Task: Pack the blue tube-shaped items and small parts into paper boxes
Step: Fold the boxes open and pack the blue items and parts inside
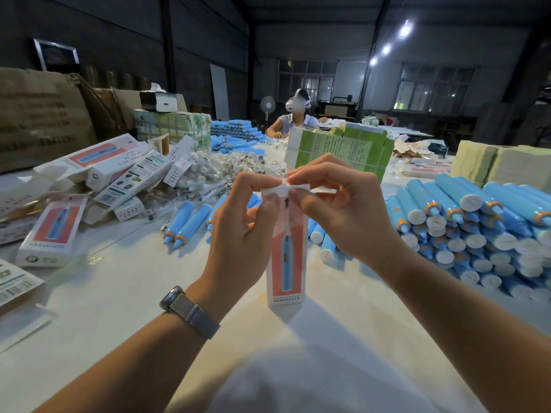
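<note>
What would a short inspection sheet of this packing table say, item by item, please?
Surface: white table, crowded at its far side.
Job's things: upright paper box; stacked blue tubes; bagged small parts.
Clutter: heap of filled boxes.
Grippers: left hand and right hand pinch the box's top flap.
Cables: nothing seen.
Surroundings: green cartons, another seated person, dim warehouse.

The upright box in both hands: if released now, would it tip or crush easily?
Probably tippy: the box stands tall on a narrow end on the table. Likely thin card, so it may dent where the left hand and right hand pinch its top flap.
</note>
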`<state>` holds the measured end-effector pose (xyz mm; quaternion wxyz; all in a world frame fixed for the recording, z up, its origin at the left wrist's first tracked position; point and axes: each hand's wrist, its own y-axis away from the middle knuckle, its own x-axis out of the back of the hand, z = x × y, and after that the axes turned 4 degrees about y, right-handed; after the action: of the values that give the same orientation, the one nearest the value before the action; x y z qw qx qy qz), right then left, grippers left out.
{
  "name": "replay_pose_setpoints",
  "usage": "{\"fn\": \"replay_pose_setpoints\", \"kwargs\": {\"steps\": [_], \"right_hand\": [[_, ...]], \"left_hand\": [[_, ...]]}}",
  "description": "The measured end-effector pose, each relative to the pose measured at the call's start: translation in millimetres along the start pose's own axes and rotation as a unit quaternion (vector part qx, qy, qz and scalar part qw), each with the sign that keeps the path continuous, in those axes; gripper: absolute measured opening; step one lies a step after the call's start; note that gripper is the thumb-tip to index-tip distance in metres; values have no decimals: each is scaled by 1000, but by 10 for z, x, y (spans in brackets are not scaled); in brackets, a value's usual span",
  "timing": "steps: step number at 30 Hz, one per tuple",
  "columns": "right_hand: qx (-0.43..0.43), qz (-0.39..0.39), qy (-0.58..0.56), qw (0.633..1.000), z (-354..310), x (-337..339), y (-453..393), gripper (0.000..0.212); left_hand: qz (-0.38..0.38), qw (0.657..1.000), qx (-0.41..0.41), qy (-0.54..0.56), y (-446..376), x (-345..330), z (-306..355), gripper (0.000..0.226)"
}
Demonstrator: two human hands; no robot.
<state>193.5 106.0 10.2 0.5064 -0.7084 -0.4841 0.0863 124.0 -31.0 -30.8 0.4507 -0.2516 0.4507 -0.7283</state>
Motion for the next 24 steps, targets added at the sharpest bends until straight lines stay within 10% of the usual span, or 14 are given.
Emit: {"fn": "replay_pose_setpoints", "kwargs": {"steps": [24], "right_hand": [[-11,35,26,999,-95,-81,-16,8]], "left_hand": [[18,999,43,-25,-51,38,-2,15]]}}
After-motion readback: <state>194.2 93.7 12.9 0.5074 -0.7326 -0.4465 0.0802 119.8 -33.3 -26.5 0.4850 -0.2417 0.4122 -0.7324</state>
